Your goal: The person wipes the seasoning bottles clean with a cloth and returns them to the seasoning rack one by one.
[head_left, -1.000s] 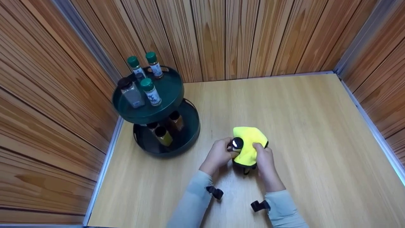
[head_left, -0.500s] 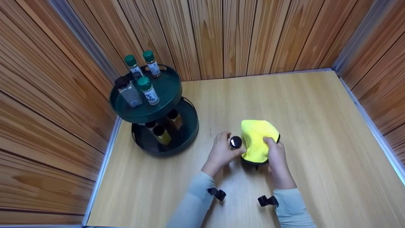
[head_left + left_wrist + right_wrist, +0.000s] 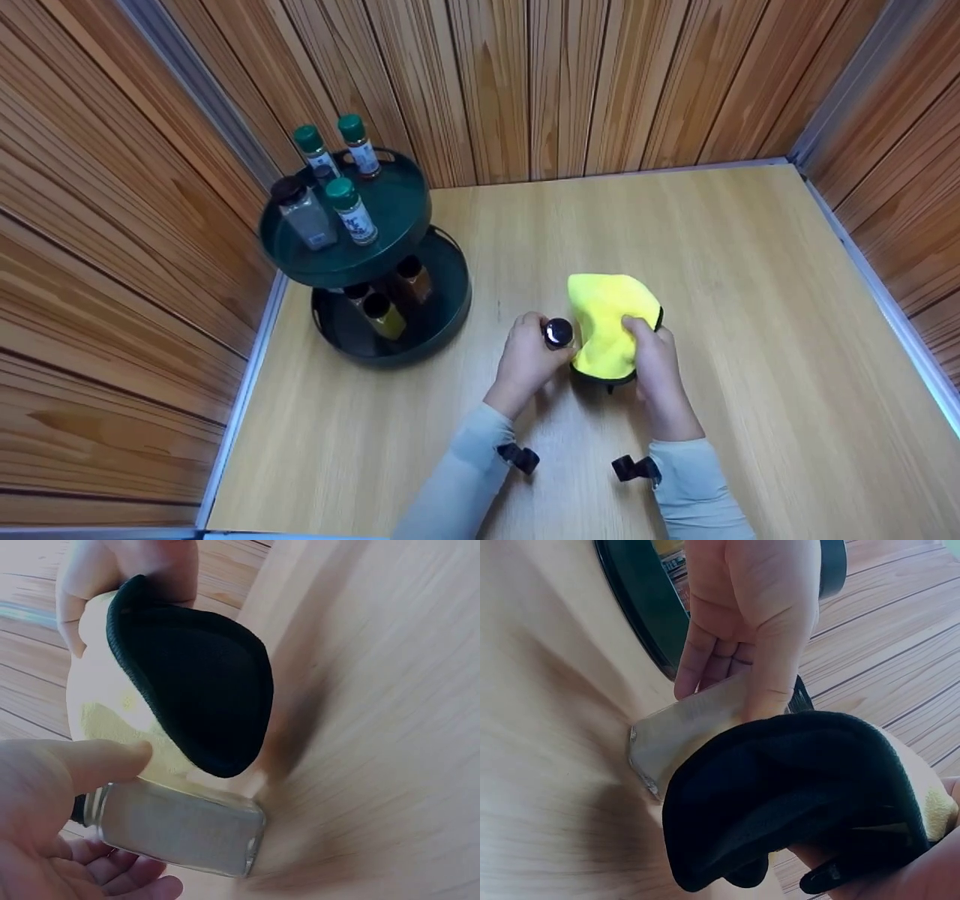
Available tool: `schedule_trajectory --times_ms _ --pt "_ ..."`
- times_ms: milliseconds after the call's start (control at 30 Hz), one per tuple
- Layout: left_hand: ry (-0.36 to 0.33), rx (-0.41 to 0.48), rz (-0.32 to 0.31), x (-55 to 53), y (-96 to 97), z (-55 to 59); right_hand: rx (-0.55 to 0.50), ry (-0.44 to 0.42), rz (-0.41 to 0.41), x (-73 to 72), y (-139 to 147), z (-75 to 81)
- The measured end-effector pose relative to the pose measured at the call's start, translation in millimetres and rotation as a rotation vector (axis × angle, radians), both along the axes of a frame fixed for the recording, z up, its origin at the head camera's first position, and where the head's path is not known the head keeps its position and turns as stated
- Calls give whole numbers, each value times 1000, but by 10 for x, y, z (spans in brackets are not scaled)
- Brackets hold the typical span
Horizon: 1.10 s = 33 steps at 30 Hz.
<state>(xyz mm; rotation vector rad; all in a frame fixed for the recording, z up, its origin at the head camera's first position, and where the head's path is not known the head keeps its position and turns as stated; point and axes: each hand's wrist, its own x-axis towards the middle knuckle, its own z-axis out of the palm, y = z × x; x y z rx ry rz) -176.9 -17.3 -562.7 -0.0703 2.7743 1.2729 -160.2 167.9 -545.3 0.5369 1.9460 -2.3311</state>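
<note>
My left hand holds a clear glass spice jar with a black lid, thumb on one side and fingers on the other. Pale contents show through its glass in the left wrist view. Just right of the jar, my right hand grips a bright yellow cloth, thumb pressed on its upper face. The cloth has a black edge and a dark underside, bowed like a mitt. Its lower rim hangs close beside the jar, and my right fingers are mostly hidden beneath it.
A dark green two-tier round rack stands at the left. Green-capped jars and a dark-capped jar are on its top tier, and several more jars below. Wood-panelled walls enclose the table.
My right hand and the cloth have moved right, away from the jar, and slightly up. My left fingers spread beside the jar half a second ago and are now closer round it.
</note>
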Motion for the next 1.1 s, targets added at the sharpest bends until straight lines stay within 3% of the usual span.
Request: schedule_trajectory --times_ms 400,600,767,900,1000,1100 --pt "23 39 -105 -44 -93 41 38 16 100 -54 -108 99" --pt "33 96 -109 -48 -126 28 118 -29 128 -128 -221 -80" --pt "-31 137 -71 -49 -123 28 154 -131 140 -161 -270 -228" --pt "-45 154 -81 -46 -113 19 130 -103 118 -156 -236 -101" --pt "-23 153 -99 -47 -115 14 101 -28 95 -141 -218 45" --pt "1 122 -108 -51 -117 22 104 0 88 -131 -239 87"
